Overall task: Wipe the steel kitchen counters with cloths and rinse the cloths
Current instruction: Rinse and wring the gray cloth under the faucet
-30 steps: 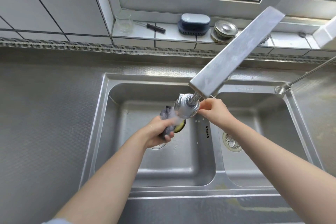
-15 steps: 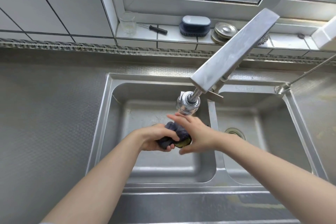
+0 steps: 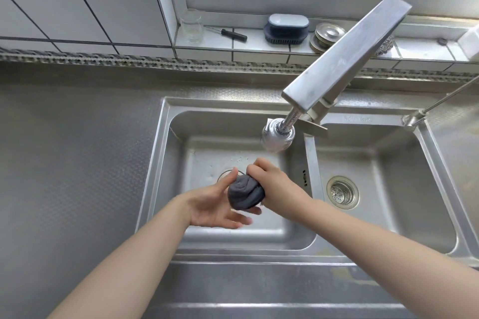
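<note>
A dark grey cloth [image 3: 245, 194], wrung into a tight wad, is held over the left basin [image 3: 178, 168] of the steel double sink. My right hand [image 3: 274, 184] grips the wad from the right, fingers curled round it. My left hand [image 3: 215, 202] lies open beneath and to the left, palm up, with its thumb touching the cloth's edge. The faucet head [image 3: 277, 137] hangs just above and behind the hands; no water stream shows. The steel counter [image 3: 72, 158] stretches away to the left.
The right basin [image 3: 388, 153] holds a drain strainer [image 3: 342, 192]. On the window sill stand a glass [image 3: 191, 26], a screwdriver [image 3: 230, 33], a dark brush [image 3: 286, 28] and stacked metal sink plugs [image 3: 328, 35]. A thin rod [image 3: 445, 98] crosses at the far right.
My right hand left the faucet head and came down onto the cloth. It now grips the wad, while my left hand has let go and opened under it.
</note>
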Available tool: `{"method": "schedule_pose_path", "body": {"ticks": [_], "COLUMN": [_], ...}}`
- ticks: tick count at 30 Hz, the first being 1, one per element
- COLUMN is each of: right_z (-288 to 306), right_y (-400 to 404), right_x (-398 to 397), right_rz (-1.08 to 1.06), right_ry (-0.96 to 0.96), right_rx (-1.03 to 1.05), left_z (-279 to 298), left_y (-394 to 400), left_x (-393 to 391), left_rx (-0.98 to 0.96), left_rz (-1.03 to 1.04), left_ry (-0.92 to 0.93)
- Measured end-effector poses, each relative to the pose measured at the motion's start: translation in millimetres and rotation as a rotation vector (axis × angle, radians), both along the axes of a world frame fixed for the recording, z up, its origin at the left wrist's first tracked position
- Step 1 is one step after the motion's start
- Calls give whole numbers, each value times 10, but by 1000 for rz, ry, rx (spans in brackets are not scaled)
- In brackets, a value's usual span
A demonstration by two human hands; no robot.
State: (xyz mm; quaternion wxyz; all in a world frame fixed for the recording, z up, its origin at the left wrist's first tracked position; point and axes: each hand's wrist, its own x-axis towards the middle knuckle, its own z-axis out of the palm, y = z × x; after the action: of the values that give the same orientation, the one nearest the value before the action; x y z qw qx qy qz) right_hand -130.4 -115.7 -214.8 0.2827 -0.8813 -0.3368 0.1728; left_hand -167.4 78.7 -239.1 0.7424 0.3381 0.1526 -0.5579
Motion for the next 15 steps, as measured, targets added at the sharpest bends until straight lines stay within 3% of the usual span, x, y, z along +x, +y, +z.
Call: {"method": "schedule_pose_path", "body": {"ticks": [4, 6, 12, 15], "right_z": [106, 152, 364, 358], "right_y": [160, 206, 193, 160], "right_x": [58, 139, 287, 325], "right_rz": [139, 251, 466, 390], "right_ry": [-161, -317, -589, -601], "right_rx": [-56, -135, -188, -352], "left_z": [-1, 22, 309, 393], "left_y": [-83, -47, -79, -189], "left_x": [7, 60, 314, 432], "left_rx": [-322, -328, 265, 573], "left_rz": [-40, -34, -202, -345], "left_ry": [-37, -69, -228, -425]}}
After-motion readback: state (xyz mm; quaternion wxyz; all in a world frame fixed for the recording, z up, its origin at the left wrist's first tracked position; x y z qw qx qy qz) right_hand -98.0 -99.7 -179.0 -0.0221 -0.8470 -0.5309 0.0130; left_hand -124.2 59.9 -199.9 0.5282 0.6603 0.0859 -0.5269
